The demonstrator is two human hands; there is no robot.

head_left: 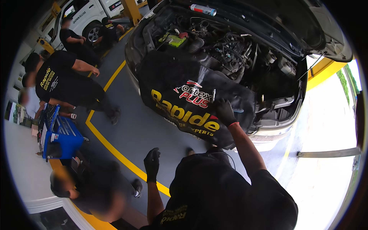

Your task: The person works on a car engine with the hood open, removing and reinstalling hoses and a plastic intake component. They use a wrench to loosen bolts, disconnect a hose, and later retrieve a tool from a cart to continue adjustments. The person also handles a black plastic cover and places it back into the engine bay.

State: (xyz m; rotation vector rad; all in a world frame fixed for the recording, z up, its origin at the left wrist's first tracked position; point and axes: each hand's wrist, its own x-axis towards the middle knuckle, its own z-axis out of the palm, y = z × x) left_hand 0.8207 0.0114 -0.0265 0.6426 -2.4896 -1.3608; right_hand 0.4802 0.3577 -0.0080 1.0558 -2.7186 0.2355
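My right hand (225, 112), in a black glove, reaches over the front of a car. Its fingers are closed round a small silver metal cylinder (214, 94) that sticks up past the fingertips; its exact kind is too small to make out. Beneath the hand a black printed fender cover (195, 103) drapes over the car's front edge. My left hand (152, 163), also gloved in black, is raised above the floor, apart from the car. Its fingers point upward, slightly bent, with nothing visible in them.
The raised hood (276, 23) hangs over the exposed engine (234, 51). A spray can (203, 9) lies at the far edge of the bay. At left stand a blue tool cart (63, 134) and several people in black shirts. A white vehicle (86, 19) is behind them.
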